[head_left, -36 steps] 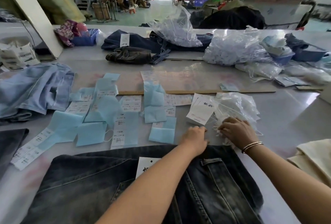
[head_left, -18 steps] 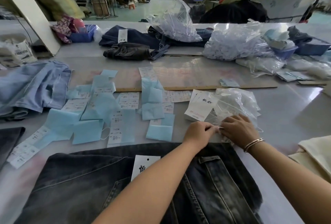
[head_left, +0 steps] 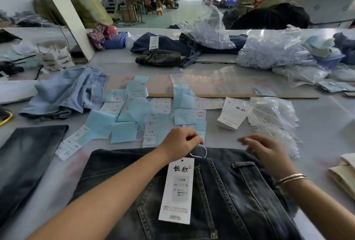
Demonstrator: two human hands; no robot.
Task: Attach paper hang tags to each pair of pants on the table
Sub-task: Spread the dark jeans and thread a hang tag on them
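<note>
Dark washed jeans (head_left: pixel 240 201) lie flat in front of me, waistband away from me. A white paper hang tag (head_left: pixel 177 189) with black characters rests on them near the back pocket. My left hand (head_left: pixel 180 144) pinches a thin white string (head_left: pixel 201 153) that loops down toward the tag's top. My right hand (head_left: pixel 263 150) hovers over the waistband beside a belt loop, fingers spread and blurred, holding nothing. A stack of blank hang tags (head_left: pixel 231 114) lies beyond, next to a clear bag of white strings (head_left: pixel 272 120).
Blue sticker backings and size labels (head_left: pixel 134 117) litter the table's middle. Light blue pants (head_left: pixel 67 92) lie at left, another dark pair (head_left: pixel 28 157) at near left, cream fabric (head_left: pixel 343 170) at right. Plastic bags (head_left: pixel 278 49) and more jeans (head_left: pixel 172 47) crowd the far side.
Both hands have come back from the string bag toward the jeans. My left hand now holds a string over the tag, which has come fully into view; my right hand has let go.
</note>
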